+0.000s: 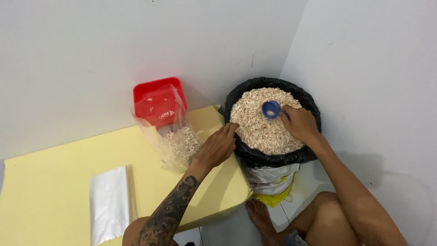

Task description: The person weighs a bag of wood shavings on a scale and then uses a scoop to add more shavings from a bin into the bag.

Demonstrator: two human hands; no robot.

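White walls meet in a corner ahead of me, and I sit on the pale tiled floor (314, 187) with a yellow board (59, 182) laid flat as my working surface. Tucked into the corner stands a sack lined with black plastic (273, 157), its rim rolled down so the pale wood shavings (259, 123) inside lie within easy reach. My right hand (300, 124) is closed around the handle of a small blue scoop (271, 109), which rests bowl-up on the shavings with a little of them in it. My left hand (219, 146) grips the sack's rolled rim, fingers curled over the edge, seemingly to steady it. Just beside that hand, on the board, a clear plastic bag (175, 136) stands partly filled with shavings, close enough for a short carry from the sack. Behind the bag sits a red square container (157, 93) against the wall. Nearer me on the board lies a flat stack of clear bags (109, 202), well apart from the sack.
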